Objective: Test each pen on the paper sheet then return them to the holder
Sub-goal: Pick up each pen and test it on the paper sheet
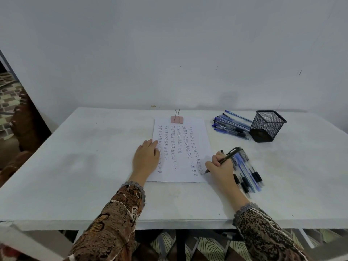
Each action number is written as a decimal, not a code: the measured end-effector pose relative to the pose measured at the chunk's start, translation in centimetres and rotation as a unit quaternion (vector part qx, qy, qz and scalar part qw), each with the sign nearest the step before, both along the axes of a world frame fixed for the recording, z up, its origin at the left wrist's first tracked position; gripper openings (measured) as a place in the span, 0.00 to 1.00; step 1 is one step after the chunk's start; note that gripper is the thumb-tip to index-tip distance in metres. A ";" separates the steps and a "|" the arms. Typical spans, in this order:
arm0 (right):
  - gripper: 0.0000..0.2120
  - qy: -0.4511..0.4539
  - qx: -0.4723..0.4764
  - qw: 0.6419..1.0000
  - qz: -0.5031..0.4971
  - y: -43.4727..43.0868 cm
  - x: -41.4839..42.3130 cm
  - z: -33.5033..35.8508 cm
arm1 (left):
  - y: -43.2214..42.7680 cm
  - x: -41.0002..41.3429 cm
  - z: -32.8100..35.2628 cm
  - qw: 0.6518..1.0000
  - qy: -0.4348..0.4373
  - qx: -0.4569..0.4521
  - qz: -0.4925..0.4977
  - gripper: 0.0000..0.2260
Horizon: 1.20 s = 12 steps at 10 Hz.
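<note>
A white paper sheet (181,140) covered in columns of small written words lies mid-table, a pink binder clip (176,119) on its top edge. My left hand (146,157) rests flat on the sheet's left edge. My right hand (220,165) grips a dark pen (228,156), its tip touching the sheet's lower right corner. A heap of pens (246,172) lies just right of that hand. Another pile of blue pens (230,125) lies beside the black mesh holder (267,126) at the back right.
The white table (84,166) meets a pale wall along its far edge. Its front edge runs just below my sleeves. A dark doorway with patterned flooring shows at the far left.
</note>
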State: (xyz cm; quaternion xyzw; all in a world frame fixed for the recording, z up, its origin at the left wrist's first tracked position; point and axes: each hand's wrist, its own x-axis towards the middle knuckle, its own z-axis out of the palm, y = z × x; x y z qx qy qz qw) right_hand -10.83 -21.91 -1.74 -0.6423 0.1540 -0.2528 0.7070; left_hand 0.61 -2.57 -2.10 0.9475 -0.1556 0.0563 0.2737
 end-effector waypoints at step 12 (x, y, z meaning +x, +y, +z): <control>0.07 -0.139 0.487 0.855 0.116 0.1 4.9 2.3 | 0.0 0.5 -1.0 1.000 -0.022 -0.013 0.008 0.18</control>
